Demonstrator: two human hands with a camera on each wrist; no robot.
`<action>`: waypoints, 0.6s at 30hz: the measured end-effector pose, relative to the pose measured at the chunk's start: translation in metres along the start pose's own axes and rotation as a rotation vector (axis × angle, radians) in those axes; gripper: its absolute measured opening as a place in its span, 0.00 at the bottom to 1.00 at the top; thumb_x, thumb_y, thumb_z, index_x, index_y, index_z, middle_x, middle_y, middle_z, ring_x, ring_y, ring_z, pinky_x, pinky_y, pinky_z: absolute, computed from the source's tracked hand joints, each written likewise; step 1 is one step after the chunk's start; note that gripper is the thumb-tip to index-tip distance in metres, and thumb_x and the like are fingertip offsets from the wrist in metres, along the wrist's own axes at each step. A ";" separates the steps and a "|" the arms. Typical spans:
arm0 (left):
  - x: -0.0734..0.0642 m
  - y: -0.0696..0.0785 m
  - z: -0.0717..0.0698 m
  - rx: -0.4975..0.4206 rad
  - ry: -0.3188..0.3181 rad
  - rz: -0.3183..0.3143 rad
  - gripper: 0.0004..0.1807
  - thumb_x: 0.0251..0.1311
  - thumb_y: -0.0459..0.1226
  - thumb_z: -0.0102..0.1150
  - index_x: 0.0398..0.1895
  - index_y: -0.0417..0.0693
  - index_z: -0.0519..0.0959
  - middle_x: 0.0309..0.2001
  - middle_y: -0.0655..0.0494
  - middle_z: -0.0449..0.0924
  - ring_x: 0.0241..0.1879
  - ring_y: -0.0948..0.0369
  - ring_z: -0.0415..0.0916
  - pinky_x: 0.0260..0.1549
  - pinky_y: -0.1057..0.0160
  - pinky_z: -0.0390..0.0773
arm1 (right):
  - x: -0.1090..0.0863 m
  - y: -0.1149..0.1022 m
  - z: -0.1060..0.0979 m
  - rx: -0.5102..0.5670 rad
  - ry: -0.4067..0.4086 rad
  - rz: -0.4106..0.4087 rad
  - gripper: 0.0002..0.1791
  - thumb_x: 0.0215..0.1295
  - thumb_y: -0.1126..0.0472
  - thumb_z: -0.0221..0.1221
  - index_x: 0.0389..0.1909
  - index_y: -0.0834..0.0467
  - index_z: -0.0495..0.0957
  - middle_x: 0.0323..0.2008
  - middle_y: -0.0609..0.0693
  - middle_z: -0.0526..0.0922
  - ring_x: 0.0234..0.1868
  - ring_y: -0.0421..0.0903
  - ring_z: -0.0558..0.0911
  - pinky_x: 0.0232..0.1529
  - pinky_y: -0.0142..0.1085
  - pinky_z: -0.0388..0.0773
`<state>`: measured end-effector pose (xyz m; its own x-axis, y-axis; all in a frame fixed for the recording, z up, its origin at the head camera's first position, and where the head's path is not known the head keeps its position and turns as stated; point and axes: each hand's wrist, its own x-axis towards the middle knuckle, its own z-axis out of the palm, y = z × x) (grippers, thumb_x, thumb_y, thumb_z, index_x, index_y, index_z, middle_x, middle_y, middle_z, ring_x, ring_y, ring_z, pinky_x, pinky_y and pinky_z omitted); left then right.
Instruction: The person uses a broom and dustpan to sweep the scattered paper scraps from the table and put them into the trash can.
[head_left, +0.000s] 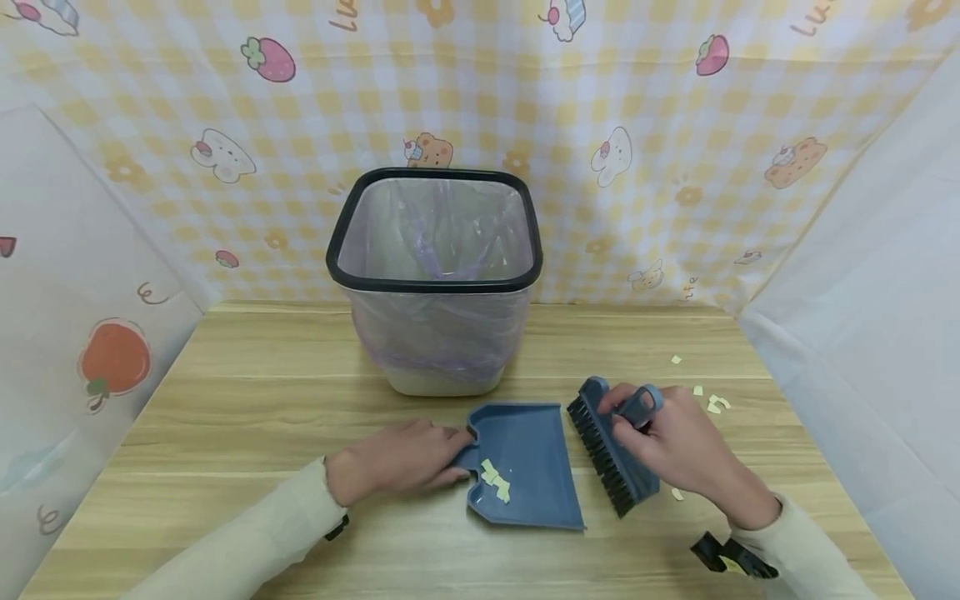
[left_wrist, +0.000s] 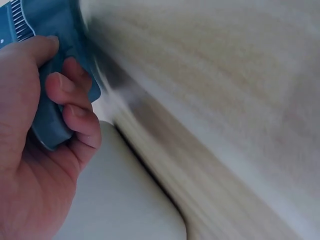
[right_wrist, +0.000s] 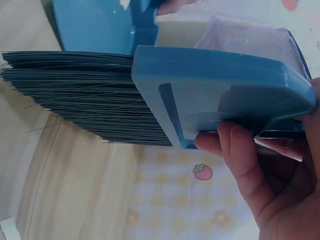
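Note:
My left hand (head_left: 408, 457) grips the short handle of a blue dustpan (head_left: 528, 454) lying on the wooden table, its wide lip facing right. A few pale yellow paper scraps (head_left: 495, 481) lie in the pan near the handle end. In the left wrist view, the fingers curl round the handle (left_wrist: 50, 125). My right hand (head_left: 686, 437) holds a blue hand brush (head_left: 626, 454) by its handle, just right of the pan's lip. Its dark bristles (head_left: 600, 458) point left toward the pan. The right wrist view shows the bristles and the fingers on the brush close up.
Behind the dustpan stands a bin (head_left: 442, 333) with a black rim and a purple liner. Several more scraps (head_left: 716, 403) lie on the table (head_left: 262, 375) beyond the right hand. A yellow checked cloth (head_left: 480, 83) hangs at the back, with white sheets at both sides.

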<state>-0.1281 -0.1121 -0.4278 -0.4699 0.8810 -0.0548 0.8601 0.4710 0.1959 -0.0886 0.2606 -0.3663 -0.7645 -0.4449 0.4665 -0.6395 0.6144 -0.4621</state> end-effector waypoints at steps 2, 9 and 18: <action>-0.001 -0.001 -0.002 -0.013 0.006 0.007 0.21 0.85 0.49 0.56 0.61 0.41 0.79 0.47 0.52 0.88 0.35 0.63 0.84 0.42 0.59 0.86 | -0.001 0.001 0.000 -0.007 -0.004 0.009 0.16 0.61 0.75 0.65 0.42 0.54 0.90 0.13 0.24 0.62 0.16 0.19 0.51 0.15 0.22 0.54; -0.007 -0.001 -0.018 -0.034 -0.015 -0.007 0.21 0.85 0.50 0.56 0.61 0.40 0.79 0.39 0.56 0.85 0.35 0.64 0.82 0.42 0.60 0.86 | -0.001 0.004 0.003 -0.019 -0.006 0.028 0.15 0.60 0.75 0.64 0.41 0.55 0.90 0.14 0.23 0.63 0.16 0.19 0.51 0.14 0.21 0.53; -0.017 0.006 -0.048 -0.054 0.031 0.021 0.18 0.85 0.49 0.56 0.55 0.42 0.76 0.24 0.66 0.65 0.22 0.69 0.67 0.27 0.66 0.75 | -0.001 0.006 0.005 -0.016 -0.021 0.062 0.15 0.60 0.74 0.64 0.42 0.55 0.90 0.13 0.23 0.64 0.15 0.20 0.51 0.14 0.22 0.52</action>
<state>-0.1246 -0.1260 -0.3785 -0.4590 0.8882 -0.0197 0.8580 0.4489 0.2495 -0.0916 0.2617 -0.3731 -0.8039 -0.4192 0.4218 -0.5900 0.6510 -0.4776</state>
